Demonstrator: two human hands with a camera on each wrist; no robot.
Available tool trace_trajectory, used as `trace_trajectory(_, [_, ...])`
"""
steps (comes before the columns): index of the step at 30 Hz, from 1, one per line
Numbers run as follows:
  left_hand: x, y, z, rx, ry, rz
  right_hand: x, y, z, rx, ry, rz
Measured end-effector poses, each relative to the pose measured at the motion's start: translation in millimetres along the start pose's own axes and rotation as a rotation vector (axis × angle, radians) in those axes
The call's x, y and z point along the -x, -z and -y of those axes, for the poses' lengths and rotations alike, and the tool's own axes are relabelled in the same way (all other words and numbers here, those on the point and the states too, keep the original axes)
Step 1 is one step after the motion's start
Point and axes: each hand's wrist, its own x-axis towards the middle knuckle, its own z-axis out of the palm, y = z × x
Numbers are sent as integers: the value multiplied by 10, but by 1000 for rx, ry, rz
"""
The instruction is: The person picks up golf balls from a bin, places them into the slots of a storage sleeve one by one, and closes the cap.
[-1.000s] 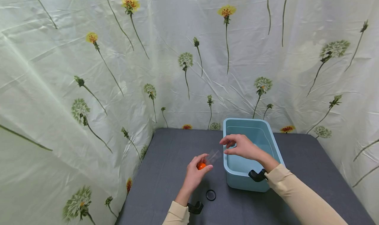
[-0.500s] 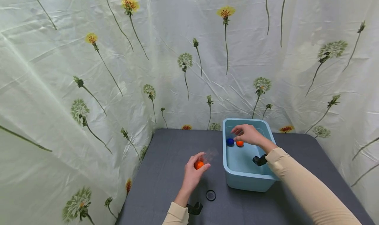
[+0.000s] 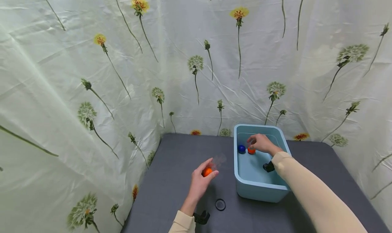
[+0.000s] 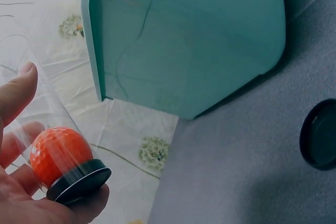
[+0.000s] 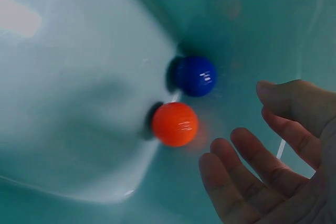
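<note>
Since a second ago your right hand (image 3: 260, 142) has dropped into the blue bin (image 3: 242, 185), fingers loose, nearing the orange ball (image 5: 175, 124). Left hand (image 3: 200, 182) grips the clear tube (image 4: 44, 129); tilting it risks spilling its ball (image 4: 58, 153), and a nudge may roll the blue ball (image 5: 196, 76) away.

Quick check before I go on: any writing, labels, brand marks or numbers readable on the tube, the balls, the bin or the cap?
None: no readable text in any view.
Clear tube in the left hand: no label.
Orange ball and blue ball: plain.
Blue bin: unmarked.
Black cap: unmarked.
Floral curtain: only flowers.
</note>
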Motion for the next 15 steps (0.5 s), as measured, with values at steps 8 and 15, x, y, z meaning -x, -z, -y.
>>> trace_trajectory(8, [-15,37,-2,-41,-33,0,-67,-93,-177,-10,-74,5])
trace_trajectory(15, [-7,38,0,-28,-35,-14,-111,-199,-321,-13,-137,100])
